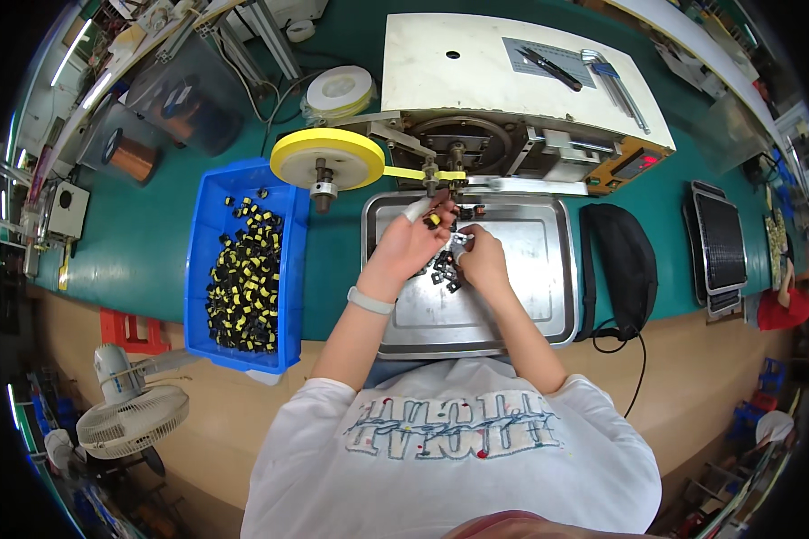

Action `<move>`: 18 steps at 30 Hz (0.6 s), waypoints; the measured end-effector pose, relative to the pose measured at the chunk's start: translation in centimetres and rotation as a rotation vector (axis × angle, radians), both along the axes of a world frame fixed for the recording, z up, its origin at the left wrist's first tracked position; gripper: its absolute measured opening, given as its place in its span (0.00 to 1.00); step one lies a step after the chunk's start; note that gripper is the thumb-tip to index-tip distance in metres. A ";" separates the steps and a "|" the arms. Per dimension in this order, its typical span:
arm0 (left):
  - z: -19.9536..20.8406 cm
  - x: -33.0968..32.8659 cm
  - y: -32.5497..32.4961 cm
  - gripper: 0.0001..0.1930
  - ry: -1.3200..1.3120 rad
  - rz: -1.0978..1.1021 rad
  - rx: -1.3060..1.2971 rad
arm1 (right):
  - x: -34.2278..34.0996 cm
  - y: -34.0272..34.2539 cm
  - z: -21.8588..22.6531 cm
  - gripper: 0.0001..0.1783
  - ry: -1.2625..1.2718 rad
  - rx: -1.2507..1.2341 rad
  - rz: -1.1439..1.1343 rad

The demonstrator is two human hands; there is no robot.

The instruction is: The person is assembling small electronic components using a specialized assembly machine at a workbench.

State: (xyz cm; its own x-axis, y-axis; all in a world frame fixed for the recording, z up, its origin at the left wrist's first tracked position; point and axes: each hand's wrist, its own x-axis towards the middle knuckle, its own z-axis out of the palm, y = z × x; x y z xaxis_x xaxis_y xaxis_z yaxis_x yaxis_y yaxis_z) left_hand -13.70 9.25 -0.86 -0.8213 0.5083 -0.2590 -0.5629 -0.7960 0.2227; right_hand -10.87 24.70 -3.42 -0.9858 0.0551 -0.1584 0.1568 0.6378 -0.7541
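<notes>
My left hand (411, 241), with a white wrap on one finger, reaches up to the taping machine's spindle. A small black-and-yellow taped coil (432, 219) sits in its curled fingers. Close beside it, my right hand (484, 259) has thumb and fingers pinched together over the metal tray (530, 287); what they hold, if anything, is too small to make out. Loose small black parts (444, 268) lie on the tray between the hands. Yellow tape runs from the tape roll (326, 158) to the spindle, just above my left fingertips.
A blue bin (292, 296) of many black-and-yellow coils stands left of the tray. The white-topped machine (476, 63) carries tweezers (550, 69) and hex keys (616, 90). To the right lie a black bag (618, 269) and stacked black trays (717, 242). A fan (135, 418) stands lower left.
</notes>
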 end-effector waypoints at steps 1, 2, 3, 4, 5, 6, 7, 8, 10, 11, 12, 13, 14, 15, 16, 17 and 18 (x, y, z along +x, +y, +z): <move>-0.2 -0.5 0.6 0.14 0.000 -0.009 -0.035 | 0.2 0.5 -0.3 0.20 0.041 0.006 -0.006; 0.1 -0.8 1.2 0.15 -0.001 -0.018 -0.069 | 0.5 1.1 -0.2 0.20 0.042 0.009 -0.011; 0.3 -1.1 1.7 0.14 0.005 -0.033 -0.058 | 0.9 1.7 0.0 0.20 0.037 -0.077 -0.037; 0.6 -1.3 2.0 0.14 0.006 -0.036 -0.055 | 1.1 2.3 0.1 0.19 0.032 -0.163 -0.063; 0.8 -1.5 2.3 0.14 0.055 -0.051 -0.046 | 1.2 2.7 0.4 0.18 0.049 -0.226 -0.086; 0.9 -1.6 2.5 0.13 0.105 -0.064 -0.036 | 1.3 3.0 0.8 0.18 0.049 -0.221 -0.087; 0.2 -1.5 2.5 0.14 0.104 -0.065 -0.030 | 1.6 3.4 1.4 0.18 0.099 -0.262 -0.112; 0.2 -1.3 2.5 0.14 0.104 -0.065 -0.026 | 1.6 3.6 2.2 0.17 0.151 -0.304 -0.137; 0.0 0.1 2.1 0.15 0.102 -0.138 0.027 | 1.3 3.9 2.1 0.16 0.202 -0.367 -0.153; 0.5 1.2 1.9 0.15 0.116 -0.163 -0.015 | 1.1 3.8 2.5 0.16 0.283 -0.392 -0.115; 0.3 2.0 1.5 0.15 0.114 -0.162 -0.015 | 0.9 3.5 2.8 0.16 0.362 -0.418 -0.079; 0.1 2.8 1.1 0.15 0.098 -0.145 0.001 | 0.5 2.9 3.1 0.15 0.408 -0.435 -0.064; 0.0 3.5 0.6 0.15 0.082 -0.124 0.016 | 0.2 2.2 3.7 0.15 0.404 -0.438 -0.060; -0.2 4.2 0.1 0.16 0.090 -0.078 0.007 | -0.1 1.4 4.3 0.17 0.454 -0.424 -0.032; -0.2 4.6 -0.4 0.16 0.087 -0.068 0.002 | -0.3 0.5 4.7 0.18 0.505 -0.410 -0.005; -0.2 4.9 -0.8 0.16 0.091 -0.036 0.000 | -0.7 -0.2 4.9 0.19 0.586 -0.371 0.006; -0.2 5.1 -1.2 0.16 0.096 -0.005 -0.001 | -0.9 -0.5 5.0 0.19 0.583 -0.377 0.014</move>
